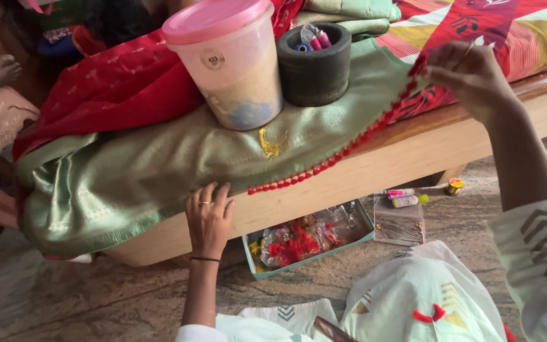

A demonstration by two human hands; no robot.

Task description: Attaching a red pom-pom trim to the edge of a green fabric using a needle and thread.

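1. Left hand (209,218) lies flat, fingers spread, on green fabric (159,164) at the bed (375,171) edge.
2. Right hand (470,76) pinches the red tassel trim (330,163) at the fabric's far corner.
3. Pink-lidded tub (229,60) sits on the fabric.

wooden bed frame (375,171) with a pale plank edge, carrying a green silk cloth (128,177) draped over its side, a red fabric (115,82) behind it and a patterned red-and-yellow bedspread (508,25). stone floor (96,297) below, bearing a shallow teal tray (308,244) of red trimmings, a clear plastic box (400,223) and a small yellow spool (455,185).
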